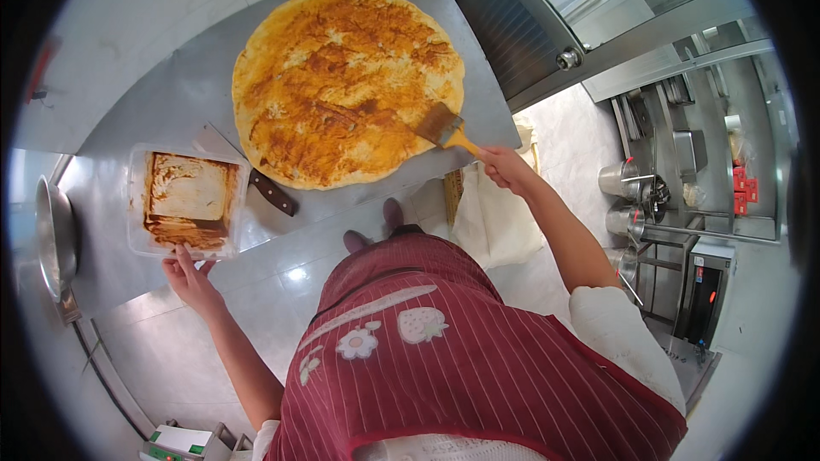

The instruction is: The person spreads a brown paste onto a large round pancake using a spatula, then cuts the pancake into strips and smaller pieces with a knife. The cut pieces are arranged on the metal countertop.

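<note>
My right hand (506, 168) holds the yellow handle of a wide flat brush (441, 125). Its bristles rest on the lower right edge of a large round flatbread or sheet of dough (346, 83), coated unevenly with reddish-brown sauce. My left hand (191, 274) is at the near rim of a translucent plastic container (245, 205), fingers touching it. Dark sauce is smeared over the container's bottom and gathers at its near side. Between container and dough lies a knife with a brown riveted handle (274, 193); its blade is partly hidden.
The metal worktable (160, 89) carries these things. A metal bowl (54, 237) stands at far left. Beyond the table's right edge are a dark metal door (512, 19) and a white sack (493, 218) on the floor. Metal pots (620, 178) and shelves stand farther right.
</note>
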### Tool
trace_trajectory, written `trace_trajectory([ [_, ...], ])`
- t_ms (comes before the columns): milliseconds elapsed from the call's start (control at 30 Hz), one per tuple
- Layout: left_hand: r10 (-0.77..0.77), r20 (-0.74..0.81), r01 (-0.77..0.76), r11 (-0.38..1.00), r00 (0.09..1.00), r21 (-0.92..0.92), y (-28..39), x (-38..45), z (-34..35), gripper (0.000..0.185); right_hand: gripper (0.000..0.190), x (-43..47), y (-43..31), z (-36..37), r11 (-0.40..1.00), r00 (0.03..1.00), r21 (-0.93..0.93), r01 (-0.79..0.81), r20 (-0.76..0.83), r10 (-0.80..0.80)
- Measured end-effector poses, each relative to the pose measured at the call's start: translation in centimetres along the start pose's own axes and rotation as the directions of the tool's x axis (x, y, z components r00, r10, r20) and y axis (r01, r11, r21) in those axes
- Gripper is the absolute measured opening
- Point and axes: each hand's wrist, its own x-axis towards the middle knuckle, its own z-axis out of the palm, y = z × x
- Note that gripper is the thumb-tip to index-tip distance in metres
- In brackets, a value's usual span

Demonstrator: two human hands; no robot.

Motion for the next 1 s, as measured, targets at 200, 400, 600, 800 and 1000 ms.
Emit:
trace_trajectory([
  [200, 0.009, -0.013, -0.009, 1.000, 1.000, -0.010, 0.2, 0.3, 1.6, 0.029, 0.025, 2.2, -5.0, -3.8, 0.993, 0.994, 0.044, 0.108, 0.010, -0.108],
  [400, 0.010, 0.024, -0.010, 1.000, 1.000, 0.001, 1.9, 0.5, 3.1, 0.028, 0.022, 4.7, -3.7, -3.9, 0.995, 0.999, 0.101, 0.015, -0.052, -0.010],
  [600, 0.000, 0.008, 0.000, 1.000, 1.000, -0.001, 1.0, 0.0, 3.8, 0.026, 0.026, 2.5, -9.7, -1.5, 0.979, 0.978, 0.000, 0.206, 0.040, -0.206],
  [800, -0.054, 0.126, 0.059, 0.998, 0.991, -0.036, 4.0, -0.4, 6.5, 0.022, 0.032, 12.4, -11.6, 0.8, 0.943, 0.955, -0.159, 0.294, 0.007, -0.296],
  [1000, -0.092, 0.151, 0.105, 0.991, 0.984, -0.080, 3.1, -0.3, 7.2, 0.019, 0.028, 3.7, -14.9, -2.0, 0.950, 0.959, -0.136, 0.281, 0.068, -0.274],
])
